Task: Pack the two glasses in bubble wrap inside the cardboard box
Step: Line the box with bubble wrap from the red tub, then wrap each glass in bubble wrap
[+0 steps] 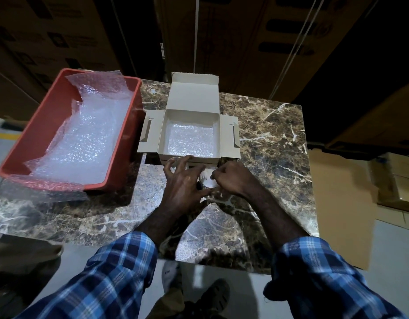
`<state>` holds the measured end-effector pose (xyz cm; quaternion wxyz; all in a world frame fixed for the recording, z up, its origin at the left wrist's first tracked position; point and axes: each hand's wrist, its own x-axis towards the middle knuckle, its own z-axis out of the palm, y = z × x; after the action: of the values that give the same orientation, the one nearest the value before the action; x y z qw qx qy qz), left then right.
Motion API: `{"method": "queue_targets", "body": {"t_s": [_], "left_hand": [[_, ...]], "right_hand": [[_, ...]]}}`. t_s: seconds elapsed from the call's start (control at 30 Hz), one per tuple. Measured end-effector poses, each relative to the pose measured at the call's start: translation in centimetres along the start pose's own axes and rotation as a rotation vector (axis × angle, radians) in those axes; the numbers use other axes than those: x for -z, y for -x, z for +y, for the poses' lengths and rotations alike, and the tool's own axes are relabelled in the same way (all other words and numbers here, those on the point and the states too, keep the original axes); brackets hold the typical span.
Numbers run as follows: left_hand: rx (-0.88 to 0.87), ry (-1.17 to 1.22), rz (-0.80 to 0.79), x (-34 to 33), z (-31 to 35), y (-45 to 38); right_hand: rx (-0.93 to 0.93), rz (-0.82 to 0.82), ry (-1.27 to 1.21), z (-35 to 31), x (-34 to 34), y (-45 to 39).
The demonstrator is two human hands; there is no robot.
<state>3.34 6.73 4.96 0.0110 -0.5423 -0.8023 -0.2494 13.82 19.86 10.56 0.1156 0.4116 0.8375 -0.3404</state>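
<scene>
A: Marble-patterned stone forms the table (268, 139). What is placed on it?

B: A cardboard box (191, 116) is set near the far edge, lid and side flaps folded open. Its floor is lined with a sheet of bubble wrap (191, 140). A red tray (127, 125) is positioned just to the left of the box, and loose bubble wrap (83, 139) is piled inside it and spills over its near edge.

A: Where are the glasses located?

B: Both are found on the table directly in front of the box, outside it. One glass (173, 162) is seen under the fingertips of the left hand (184, 187). The second glass (208, 180) lies between the two hands, its round opening turned toward the camera.

A: How are the hands configured?

B: The left hand is curled, and its fingers are closed around the first glass from above. The right hand (231, 178) is curled too, and the rim of the second glass is pinched by its fingertips. Blue checked sleeves (120, 272) are worn on both arms.
</scene>
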Motion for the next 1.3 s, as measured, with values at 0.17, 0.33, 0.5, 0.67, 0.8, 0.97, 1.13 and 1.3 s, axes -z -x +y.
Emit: {"method": "queue_targets", "body": {"t_s": [0.17,0.33,0.5,0.67,0.8,0.97,1.13,1.3], "left_hand": [[0.012,-0.056,-0.009,0.4,0.6,0.0],[0.020,-0.081,-0.022,1.4,1.0,1.0],[0.023,-0.033,0.093,2.4,1.5,4.7],[0.004,-0.040,0.188,4.1,1.7,7.9],[0.009,-0.070,0.283,6.6,0.7,8.7],[0.051,-0.076,0.386,11.3,-2.9,7.8],[0.151,-0.057,0.317,16.2,-10.1,7.7],[0.212,-0.064,0.181,19.9,-18.0,8.2]], "right_hand": [[0.084,0.092,-0.014,0.3,-0.4,1.3],[0.165,0.236,-0.069,0.7,-0.3,3.2],[0.234,0.375,-0.124,1.6,-0.8,5.0],[0.273,0.319,-0.068,1.4,-2.2,6.2],[0.336,0.425,0.000,-0.3,-3.5,6.5],[0.492,0.491,-0.002,-5.8,-3.8,6.1],[0.641,0.450,-0.010,-13.3,-5.4,5.1],[0.678,0.407,-0.012,-19.6,-8.2,4.0]]}}
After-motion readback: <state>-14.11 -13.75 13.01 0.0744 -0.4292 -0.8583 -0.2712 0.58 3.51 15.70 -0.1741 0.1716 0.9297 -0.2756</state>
